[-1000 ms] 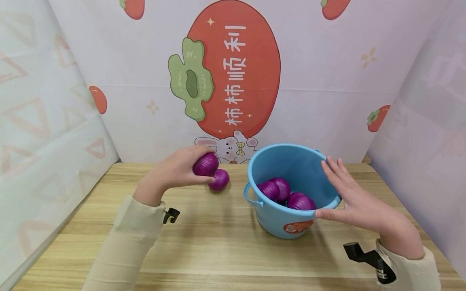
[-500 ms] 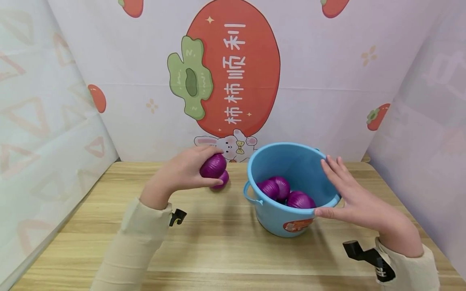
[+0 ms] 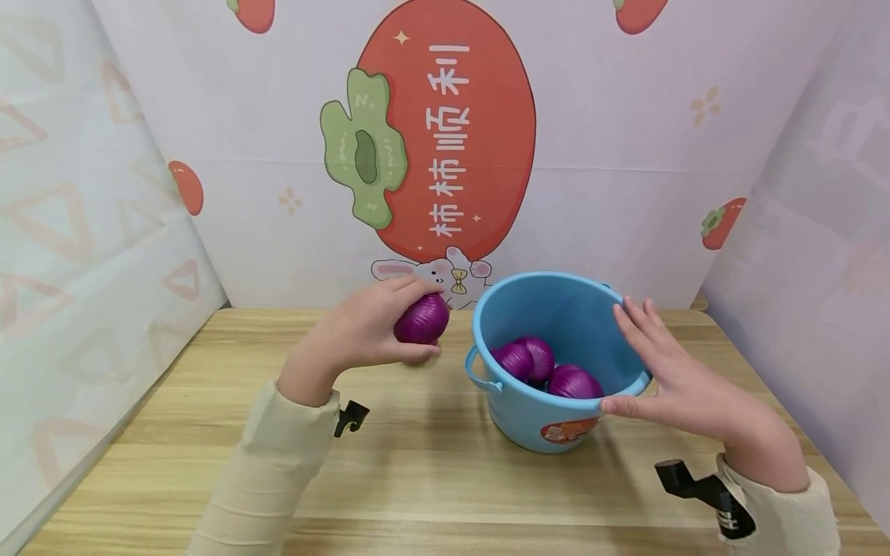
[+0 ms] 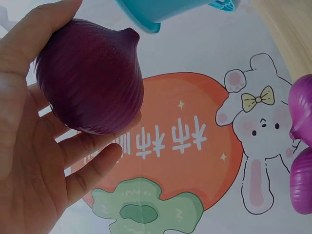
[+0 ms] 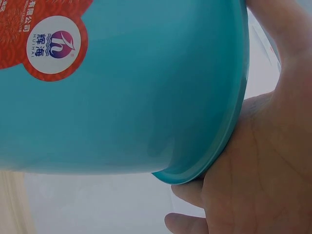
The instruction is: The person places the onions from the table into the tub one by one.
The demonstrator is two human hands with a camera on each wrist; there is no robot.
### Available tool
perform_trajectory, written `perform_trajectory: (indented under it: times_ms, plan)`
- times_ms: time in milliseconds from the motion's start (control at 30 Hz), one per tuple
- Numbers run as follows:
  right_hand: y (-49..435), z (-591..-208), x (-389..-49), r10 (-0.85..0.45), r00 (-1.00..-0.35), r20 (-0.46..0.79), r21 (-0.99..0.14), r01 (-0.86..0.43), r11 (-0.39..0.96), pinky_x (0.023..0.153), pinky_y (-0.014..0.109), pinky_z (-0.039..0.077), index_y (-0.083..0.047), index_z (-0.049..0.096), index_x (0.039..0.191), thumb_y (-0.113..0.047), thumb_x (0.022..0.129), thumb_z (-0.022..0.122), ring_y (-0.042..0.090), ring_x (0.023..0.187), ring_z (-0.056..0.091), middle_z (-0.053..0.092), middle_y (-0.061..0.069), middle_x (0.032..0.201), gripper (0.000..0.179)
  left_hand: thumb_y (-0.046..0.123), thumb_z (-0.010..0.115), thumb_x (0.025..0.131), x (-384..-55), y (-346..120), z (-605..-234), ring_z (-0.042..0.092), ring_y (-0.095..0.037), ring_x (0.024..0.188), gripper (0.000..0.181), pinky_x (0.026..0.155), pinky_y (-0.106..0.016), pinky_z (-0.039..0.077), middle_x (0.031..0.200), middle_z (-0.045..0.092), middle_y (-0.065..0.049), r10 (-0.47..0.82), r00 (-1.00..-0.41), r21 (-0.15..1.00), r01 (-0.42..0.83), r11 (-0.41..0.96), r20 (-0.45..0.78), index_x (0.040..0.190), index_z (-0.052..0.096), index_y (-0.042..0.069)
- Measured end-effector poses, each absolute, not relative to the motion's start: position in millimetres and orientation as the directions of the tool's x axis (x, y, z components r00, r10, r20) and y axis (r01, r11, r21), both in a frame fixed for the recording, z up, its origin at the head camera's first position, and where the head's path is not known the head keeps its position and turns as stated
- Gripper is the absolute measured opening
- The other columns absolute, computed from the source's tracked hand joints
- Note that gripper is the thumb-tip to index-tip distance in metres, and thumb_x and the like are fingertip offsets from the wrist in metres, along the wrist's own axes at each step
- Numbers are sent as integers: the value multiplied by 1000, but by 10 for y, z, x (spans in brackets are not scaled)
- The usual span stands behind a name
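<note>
A purple onion (image 3: 422,319) is held between the thumb and fingers of my left hand (image 3: 365,320), left of the light blue bucket (image 3: 542,421). The left wrist view shows this onion's pointed tip and ribbed skin up close. Two more purple onions, an upper one (image 4: 302,107) and a lower one (image 4: 302,181), appear at that view's right edge; in the head view the held onion mostly hides what lies behind it. Inside the bucket sit several onions (image 3: 574,382). My right hand (image 3: 684,378) rests spread against the bucket's right rim, thumb at the near side, fingers extended farther back.
The wooden table (image 3: 389,479) reaches back to a white printed cloth (image 3: 598,216) with a large persimmon picture. Cloth walls close in both sides. The bucket's handle (image 3: 480,374) hangs on its left side.
My left hand has moved right with the onion, toward the bucket, and now covers most of the onion on the table behind it. The right hand and bucket have stayed in place.
</note>
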State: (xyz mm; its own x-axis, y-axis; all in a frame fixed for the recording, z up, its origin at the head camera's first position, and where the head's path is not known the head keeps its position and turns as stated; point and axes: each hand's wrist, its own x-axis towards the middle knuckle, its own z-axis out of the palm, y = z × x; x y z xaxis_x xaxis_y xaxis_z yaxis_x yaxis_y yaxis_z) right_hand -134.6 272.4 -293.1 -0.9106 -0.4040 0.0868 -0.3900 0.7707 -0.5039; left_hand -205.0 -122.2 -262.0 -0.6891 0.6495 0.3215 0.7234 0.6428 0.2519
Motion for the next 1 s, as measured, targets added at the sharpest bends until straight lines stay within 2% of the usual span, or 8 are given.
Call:
perform_trajectory:
  times_ms: [267,500,767,1000]
  plan:
    - [2725,-2927,-1349,-410,-908,85,-502,-394,770,95,85,25,-19,0,161,-43,80,80,34,153,-22,-10,6,168,116,46,83,76,-2038,-1176,-2617,60,-18,111,71,83,-35,60,123,62,-2,659,-671,230,739,633,340,135,56,16]
    - [2731,-2934,-1348,-415,-905,95,-496,-405,768,94,84,27,-18,0,161,-42,80,80,33,153,-21,-10,6,169,116,45,83,77,-2014,-1140,-2590,60,-17,109,70,81,-34,61,122,61,-2,665,-646,243,760,602,374,134,56,18]
    - [2730,-2947,-1342,-414,-905,101,-487,-407,772,93,85,28,-18,1,161,-42,80,80,34,153,-20,-9,7,169,116,43,84,76,-1981,-1030,-2510,59,-14,111,70,81,-30,60,122,62,1,708,-573,195,815,546,413,134,57,16]
    - [2727,-2943,-1344,-413,-905,96,-496,-404,769,94,85,26,-19,0,161,-42,80,80,33,153,-21,-10,6,169,116,46,84,75,-1931,-944,-2439,58,-14,115,74,83,-30,60,127,61,0,721,-534,155,837,525,441,136,56,15]
